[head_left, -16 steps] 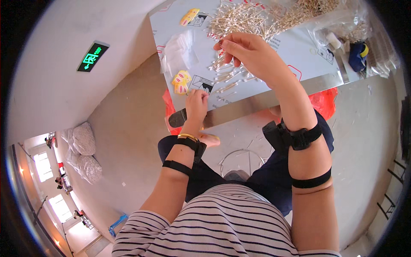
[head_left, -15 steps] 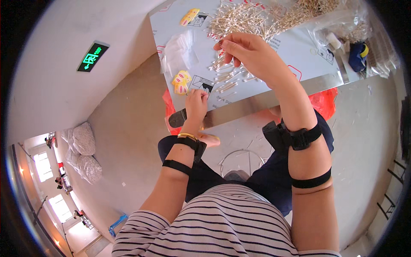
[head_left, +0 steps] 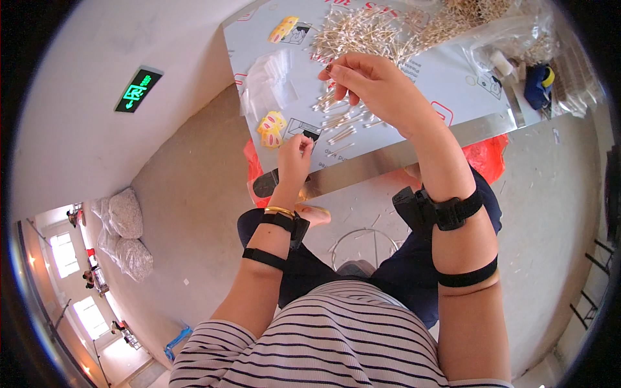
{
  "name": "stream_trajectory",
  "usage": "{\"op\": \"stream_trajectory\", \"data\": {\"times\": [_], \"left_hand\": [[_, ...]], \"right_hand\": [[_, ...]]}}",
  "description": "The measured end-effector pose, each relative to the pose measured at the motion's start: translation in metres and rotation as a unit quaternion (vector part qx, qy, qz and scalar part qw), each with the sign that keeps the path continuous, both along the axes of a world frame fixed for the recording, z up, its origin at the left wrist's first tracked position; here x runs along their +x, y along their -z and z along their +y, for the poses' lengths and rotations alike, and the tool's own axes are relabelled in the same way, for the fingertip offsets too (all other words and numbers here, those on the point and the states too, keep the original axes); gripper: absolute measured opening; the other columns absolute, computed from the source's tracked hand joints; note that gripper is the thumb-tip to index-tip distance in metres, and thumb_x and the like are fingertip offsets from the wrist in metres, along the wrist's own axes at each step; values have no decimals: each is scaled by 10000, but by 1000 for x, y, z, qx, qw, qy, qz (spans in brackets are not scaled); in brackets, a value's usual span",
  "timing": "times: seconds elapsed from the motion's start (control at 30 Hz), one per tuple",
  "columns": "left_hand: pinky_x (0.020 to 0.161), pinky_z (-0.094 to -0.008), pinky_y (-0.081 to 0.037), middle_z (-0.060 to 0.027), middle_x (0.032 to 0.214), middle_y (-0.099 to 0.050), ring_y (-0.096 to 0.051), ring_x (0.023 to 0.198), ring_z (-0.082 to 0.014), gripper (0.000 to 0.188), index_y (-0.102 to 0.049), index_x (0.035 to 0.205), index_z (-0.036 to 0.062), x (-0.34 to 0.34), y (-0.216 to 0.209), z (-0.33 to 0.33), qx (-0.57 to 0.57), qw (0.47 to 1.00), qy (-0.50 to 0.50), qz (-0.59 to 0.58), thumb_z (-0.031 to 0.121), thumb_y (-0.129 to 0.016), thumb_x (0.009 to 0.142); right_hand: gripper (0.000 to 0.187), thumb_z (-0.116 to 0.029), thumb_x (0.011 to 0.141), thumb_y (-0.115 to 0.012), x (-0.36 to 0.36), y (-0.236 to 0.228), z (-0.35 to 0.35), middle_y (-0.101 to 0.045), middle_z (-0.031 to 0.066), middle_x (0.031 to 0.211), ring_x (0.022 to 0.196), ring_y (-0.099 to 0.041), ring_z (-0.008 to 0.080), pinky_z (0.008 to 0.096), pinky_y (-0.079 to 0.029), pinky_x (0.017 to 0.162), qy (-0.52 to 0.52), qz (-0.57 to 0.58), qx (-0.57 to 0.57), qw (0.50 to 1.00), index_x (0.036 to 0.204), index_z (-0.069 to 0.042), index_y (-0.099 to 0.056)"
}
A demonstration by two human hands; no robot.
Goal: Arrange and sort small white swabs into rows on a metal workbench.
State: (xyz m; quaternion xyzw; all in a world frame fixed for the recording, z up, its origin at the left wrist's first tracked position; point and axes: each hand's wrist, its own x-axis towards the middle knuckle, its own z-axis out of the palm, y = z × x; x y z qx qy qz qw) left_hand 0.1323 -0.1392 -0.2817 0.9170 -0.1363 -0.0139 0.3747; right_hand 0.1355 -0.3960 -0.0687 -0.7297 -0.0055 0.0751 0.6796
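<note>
My right hand (head_left: 370,83) hovers over the table, just nearer than a big heap of cotton swabs (head_left: 358,33). Its thumb and forefinger come together at the tips, and what they pinch, if anything, is too small to make out. Beneath it lie loose cotton swabs, some in short rows toward the near edge. By the table's near left corner is my left hand (head_left: 296,154), its fingers closed; I cannot see what they hold. Beside it sit yellow printed cards (head_left: 272,128), and beyond these a pile of clear plastic bags (head_left: 268,81).
Another yellow card stack (head_left: 283,30) lies at the table's far left. More swabs and a large clear plastic bag (head_left: 511,39) fill the far right, with a dark blue object (head_left: 538,86) near it. The metal table edge (head_left: 362,173) runs before my knees. Red plastic (head_left: 488,158) hangs below.
The whole view has shifted a little. My left hand has turned slightly, its fingertips lifting. My right hand stays over the swabs, almost unmoved.
</note>
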Motion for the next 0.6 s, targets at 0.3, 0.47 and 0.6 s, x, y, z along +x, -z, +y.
{"op": "stream_trajectory", "data": {"times": [0.3,0.47,0.6], "left_hand": [[718,-370,-522,-101,869,-706,-679,770,-253,70,-700,922,48,0,-6,-13,-32,997,31,-61,44,-693,853],[755,-411,-479,-84,803,-674,-654,756,-260,64,-707,889,68,4,-3,-28,5,999,12,-49,79,-720,828],[814,-440,-449,-72,907,-667,-643,861,-257,145,-697,961,90,6,-1,-38,57,998,4,13,103,-732,820]], "right_hand": [[250,-248,1026,-555,-2,-1,2,-697,-8,916,728,-500,56,216,-437,672,-4,-1,9,1000,1033,-36,-688],[240,-235,1025,-559,1,2,1,-701,-3,932,732,-504,55,218,-447,678,-5,-9,14,1000,1039,-32,-687],[242,-234,1027,-558,1,4,0,-705,0,940,728,-502,57,220,-451,682,0,-11,21,1000,1040,-30,-687]]}}
